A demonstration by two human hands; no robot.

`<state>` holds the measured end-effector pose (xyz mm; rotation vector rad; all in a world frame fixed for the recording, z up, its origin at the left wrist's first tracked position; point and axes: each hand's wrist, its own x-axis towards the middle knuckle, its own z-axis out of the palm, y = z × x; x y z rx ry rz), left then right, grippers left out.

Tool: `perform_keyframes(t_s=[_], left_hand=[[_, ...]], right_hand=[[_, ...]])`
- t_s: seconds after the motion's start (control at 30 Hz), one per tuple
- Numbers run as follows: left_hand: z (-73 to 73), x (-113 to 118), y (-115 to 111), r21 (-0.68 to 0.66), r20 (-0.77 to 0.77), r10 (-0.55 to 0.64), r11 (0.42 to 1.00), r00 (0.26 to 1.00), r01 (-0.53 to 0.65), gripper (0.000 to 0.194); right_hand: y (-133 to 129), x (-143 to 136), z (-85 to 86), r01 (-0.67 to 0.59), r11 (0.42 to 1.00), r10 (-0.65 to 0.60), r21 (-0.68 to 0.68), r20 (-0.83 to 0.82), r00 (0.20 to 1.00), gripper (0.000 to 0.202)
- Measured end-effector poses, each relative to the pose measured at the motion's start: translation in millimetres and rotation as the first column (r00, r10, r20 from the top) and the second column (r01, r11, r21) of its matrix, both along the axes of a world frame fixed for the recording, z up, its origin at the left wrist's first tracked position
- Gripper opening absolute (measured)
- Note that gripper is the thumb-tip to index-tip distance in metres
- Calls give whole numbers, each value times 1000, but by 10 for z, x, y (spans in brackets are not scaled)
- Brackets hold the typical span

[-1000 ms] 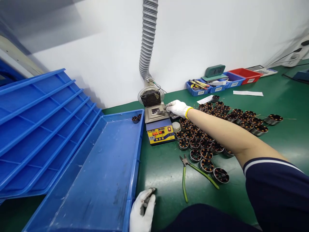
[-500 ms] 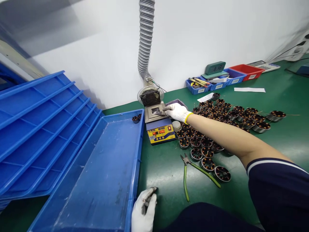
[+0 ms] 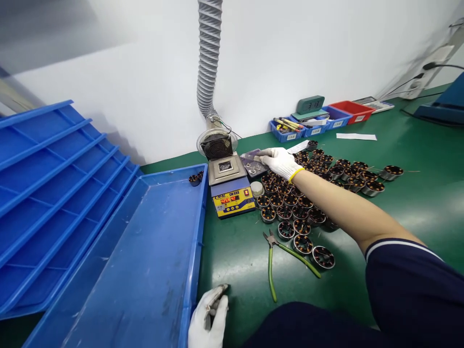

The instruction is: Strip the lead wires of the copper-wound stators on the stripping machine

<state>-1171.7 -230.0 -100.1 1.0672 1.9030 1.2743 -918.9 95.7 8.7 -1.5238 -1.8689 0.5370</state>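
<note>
My right hand [image 3: 281,162], in a white glove with a yellow cuff, is closed on a thin flat scraper [image 3: 250,156]. It is over a small grey tray [image 3: 256,169] of silvery scraps, right of the solder pot [image 3: 226,168]. The pot has a yellow front panel with red digits. My left hand [image 3: 208,316], also gloved and grey at the fingertips, rests beside the blue tray's edge. Its fingers are loosely curled, thumb and forefinger apart, with nothing plainly held. Many wound motor stators [image 3: 302,244] stand right of the pot, partly behind my right forearm.
Green-handled cutters [image 3: 271,266] lie open on the green table. A large blue tray [image 3: 145,256] holds a few stators in its far corner; ribbed blue trays [image 3: 54,203] lean at left. A fume hose [image 3: 210,58] hangs behind the pot. Small bins [image 3: 286,135] and a clock [image 3: 311,104] stand at the back.
My right hand has moved the scraper from over the solder pot to the small grey tray at its right. The view has shifted slightly; my left hand stays beside the blue tray.
</note>
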Motion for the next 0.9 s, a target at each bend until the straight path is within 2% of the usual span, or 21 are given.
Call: perform_keyframes(t_s=[0.2,0.3,0.4,0.5,0.57,0.73,0.8,0.9], left_hand=[[-14,41,13,46,57,36,998,998,-38,50],[-37,19,8,29,42,30,999,999,-31,50],[-56,-54,10,-16,22,3,1000,1000,-2,50],[-35,-130,23,-41,-10,-96,995,995,95,48],[3,-148,31,-28,-47,-143,990,989,142,46],[90,-103,27,19,-111,-153,988,982,156,40],[100,-89,21,31,-101,-160,986,982,164,39],[101,-85,13,40,-89,-174,983,981,178,39]], right_hand=[[15,198,-154,68,996,-80,49,288,954,29],[6,198,-154,55,993,-85,101,332,939,35],[-19,155,-82,-41,988,-9,150,313,950,42],[-101,64,-32,-198,966,138,167,317,938,43],[-183,-21,-30,-286,942,212,173,353,911,42],[-333,-283,-27,-440,884,310,157,510,803,40],[-336,-333,8,-459,876,314,148,547,776,41],[-334,-243,67,-352,923,222,152,538,813,47]])
